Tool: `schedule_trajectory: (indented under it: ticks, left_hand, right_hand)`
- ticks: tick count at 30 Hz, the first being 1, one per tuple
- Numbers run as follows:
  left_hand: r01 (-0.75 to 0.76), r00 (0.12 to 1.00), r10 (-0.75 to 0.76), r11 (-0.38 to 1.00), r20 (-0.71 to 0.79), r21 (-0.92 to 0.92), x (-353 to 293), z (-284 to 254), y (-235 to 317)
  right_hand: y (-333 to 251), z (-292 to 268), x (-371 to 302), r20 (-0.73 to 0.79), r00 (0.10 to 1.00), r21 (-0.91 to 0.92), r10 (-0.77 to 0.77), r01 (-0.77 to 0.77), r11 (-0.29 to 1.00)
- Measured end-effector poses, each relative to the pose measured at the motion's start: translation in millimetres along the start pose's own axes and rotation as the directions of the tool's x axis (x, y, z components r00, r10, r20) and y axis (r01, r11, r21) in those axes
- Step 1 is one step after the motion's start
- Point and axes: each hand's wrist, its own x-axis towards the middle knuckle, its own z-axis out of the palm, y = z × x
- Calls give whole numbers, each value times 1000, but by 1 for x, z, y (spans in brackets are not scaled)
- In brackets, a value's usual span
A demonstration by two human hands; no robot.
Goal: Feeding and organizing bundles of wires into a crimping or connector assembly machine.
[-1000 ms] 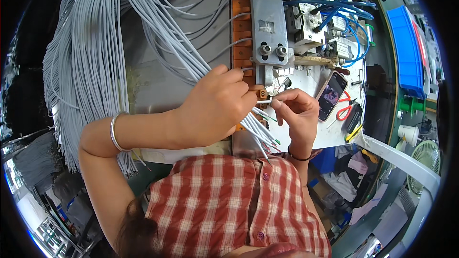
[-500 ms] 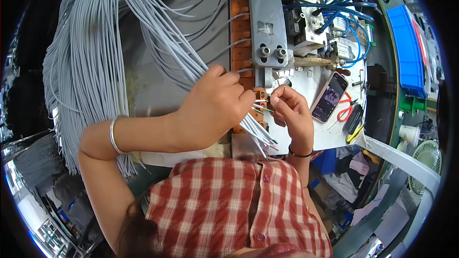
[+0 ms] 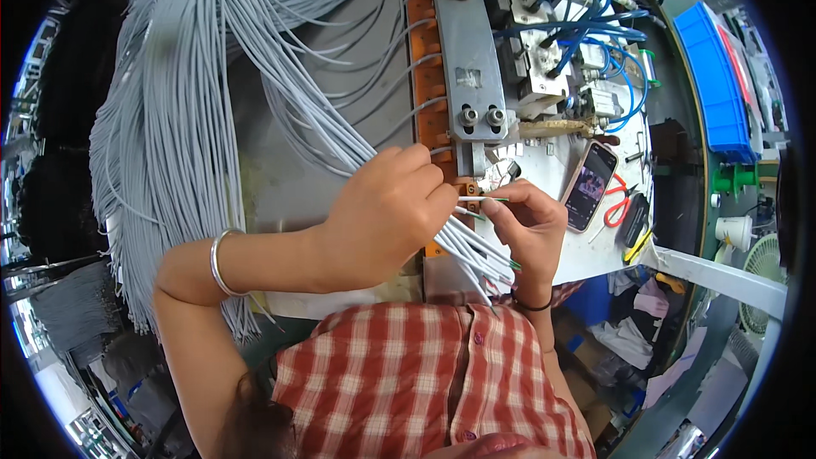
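Observation:
My left hand point(image 3: 393, 204) is wrapped round a bundle of thin grey cables point(image 3: 473, 248). Their stripped ends, some with green inner wires, fan out below it toward my shirt. One white-sheathed cable end point(image 3: 470, 198) sticks out apart from the bundle, and my right hand point(image 3: 537, 228) pinches its green tip between thumb and forefinger. Just beyond both hands, a row of orange blocks point(image 3: 429, 76) runs along a grey metal clamp bar point(image 3: 469, 42). Single grey cables enter these blocks from the left. My left fingers partly hide the nearest blocks.
A large mass of grey cables point(image 3: 170, 110) hangs over the left side of the bench. On the right lie a phone point(image 3: 588, 187), red-handled pliers point(image 3: 618, 204) and a yellow-black cutter point(image 3: 637, 238). Blue air tubes point(image 3: 629, 68) loop behind them. A white frame rail point(image 3: 722, 276) crosses the lower right.
My right thumb and forefinger have come together on a green-tipped cable end, stretched out from my left hand. Both hands appear slightly lower as the whole view shifts.

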Motion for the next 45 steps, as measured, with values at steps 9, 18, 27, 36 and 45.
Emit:
schedule_trajectory:
  ticks: [9, 18, 27, 36, 45]
  left_hand:
    - [-9, 1000, 9, 1000, -28, 27, -1, 4, 1]
    - [3, 1000, -3, 999, 18, 46, -2, 8, 2]
    - [-74, 993, 80, 995, -88, 70, -4, 16, 4]
    - [21, 999, -16, 990, -38, 140, -3, 7, 3]
    - [-18, 995, 33, 986, -89, 163, 2, 10, -2]
  right_hand:
    - [6, -10, -2, 51, 981, 274, 186, -193, 942]
    - [5, -16, 1, 149, 972, 137, 183, -203, 969]
    - [15, -20, -2, 36, 989, -36, 145, -144, 989]
    - [22, -21, 7, 230, 899, 206, 371, -418, 885]
    - [8, -14, 4, 78, 967, 5, 241, -242, 970]
